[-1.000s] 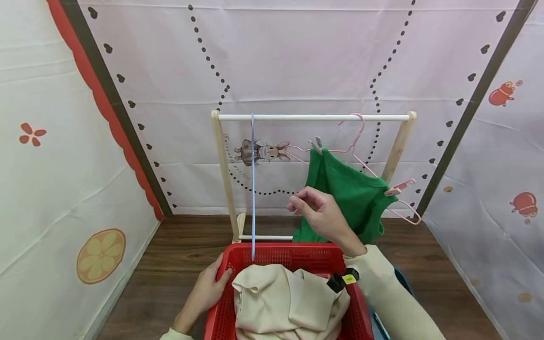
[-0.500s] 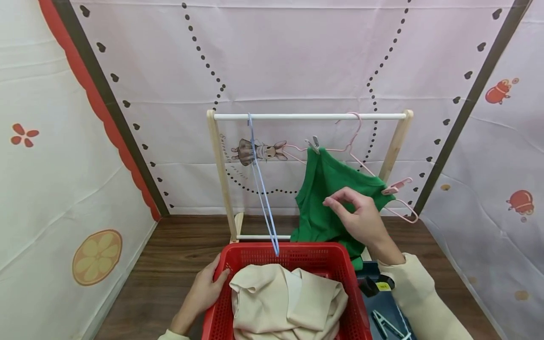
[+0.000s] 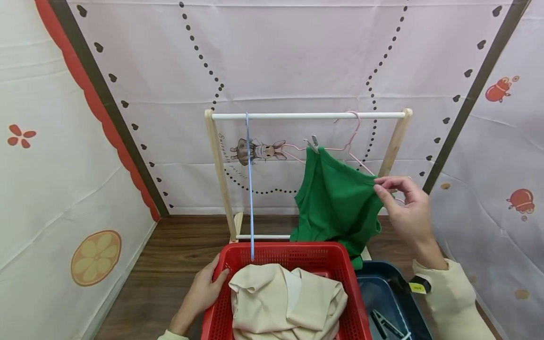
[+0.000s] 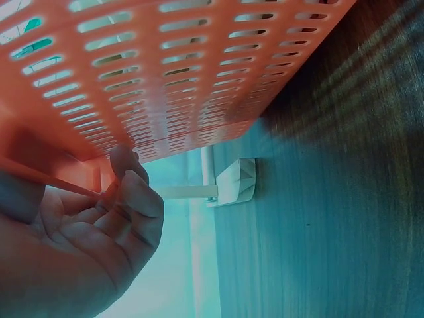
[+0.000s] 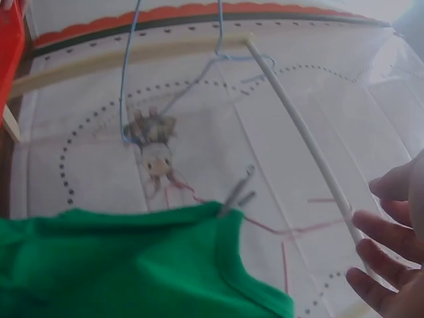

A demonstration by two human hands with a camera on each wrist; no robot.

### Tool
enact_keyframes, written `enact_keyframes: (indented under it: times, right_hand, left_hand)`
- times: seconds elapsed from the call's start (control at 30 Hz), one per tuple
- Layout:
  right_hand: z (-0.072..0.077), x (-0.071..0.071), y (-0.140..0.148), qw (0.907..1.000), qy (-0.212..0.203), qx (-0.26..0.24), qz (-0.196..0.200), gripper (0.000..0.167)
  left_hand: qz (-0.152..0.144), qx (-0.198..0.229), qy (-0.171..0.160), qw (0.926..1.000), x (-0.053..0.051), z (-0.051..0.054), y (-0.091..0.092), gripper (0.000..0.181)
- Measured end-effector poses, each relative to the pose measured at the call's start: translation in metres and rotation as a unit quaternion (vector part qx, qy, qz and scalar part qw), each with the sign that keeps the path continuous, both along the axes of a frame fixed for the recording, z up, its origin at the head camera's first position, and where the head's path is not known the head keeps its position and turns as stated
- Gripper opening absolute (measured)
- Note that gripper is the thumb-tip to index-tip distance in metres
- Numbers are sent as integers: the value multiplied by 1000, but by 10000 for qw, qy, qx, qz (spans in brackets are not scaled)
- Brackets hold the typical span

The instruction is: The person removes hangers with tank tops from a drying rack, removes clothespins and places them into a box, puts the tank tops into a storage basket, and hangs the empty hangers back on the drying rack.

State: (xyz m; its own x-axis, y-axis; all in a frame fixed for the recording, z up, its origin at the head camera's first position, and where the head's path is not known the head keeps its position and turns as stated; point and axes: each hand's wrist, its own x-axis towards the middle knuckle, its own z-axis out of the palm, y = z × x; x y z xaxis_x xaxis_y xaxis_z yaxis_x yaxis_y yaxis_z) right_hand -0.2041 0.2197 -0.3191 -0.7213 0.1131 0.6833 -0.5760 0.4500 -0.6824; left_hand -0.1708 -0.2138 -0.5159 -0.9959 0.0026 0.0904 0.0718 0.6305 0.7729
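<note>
My left hand [image 3: 206, 285] grips the left rim of a red perforated basket [image 3: 293, 247], and the left wrist view has its fingers curled at the basket's edge. Crumpled beige cloth [image 3: 284, 302] lies inside. A green sleeveless top [image 3: 335, 198] hangs tilted from a pink hanger [image 3: 353, 137] on the white rail. One corner is held by a grey clothespin [image 3: 313, 144]. My right hand [image 3: 408, 208] is at the top's right corner, mostly hiding the pink clothespin there. In the right wrist view its fingers are loosely bent, with nothing visible between them.
A blue hanger [image 3: 250, 189] hangs edge-on at the left of the rail [image 3: 297, 116] and reaches down over the basket. Right of the basket, a dark blue tray [image 3: 384, 278] holds green clothespins [image 3: 384, 323]. Printed fabric walls enclose the wooden surface [image 3: 178, 245].
My right hand has moved right, from in front of the rack to the top's right corner. The blue hanger has swung round and back edge-on. My left hand stays on the basket.
</note>
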Motion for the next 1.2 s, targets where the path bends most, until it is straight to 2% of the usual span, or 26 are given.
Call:
enact_keyframes:
  times: [0.3,0.5,0.63,0.77,0.9,1.03,1.2]
  right_hand:
    - [-1,-7,30,9956,205,-81,-915,16]
    - [-5,-10,41,9900,-234,-178,-1378,27]
    - [-8,-12,47,9867,-588,-286,-1485,37]
    - [-12,-15,53,9862,-788,-314,-1419,48]
    - [-17,-19,58,9836,-1253,-144,-1292,59]
    - [-22,-20,65,9782,-1830,304,-937,72]
    - [-26,-22,68,9708,-2213,791,-482,80]
  left_hand:
    - [11,87,-86,9999,0,1,0,59]
    - [15,37,-40,10000,-1,2,-1,58]
    - [11,-32,29,10000,0,2,-1,57]
    - [1,-24,32,10000,-1,2,-1,57]
    - [-11,19,14,10000,-1,2,-1,57]
    - [6,41,3,10000,-2,1,-1,58]
    - [17,59,-29,10000,-1,-1,-1,58]
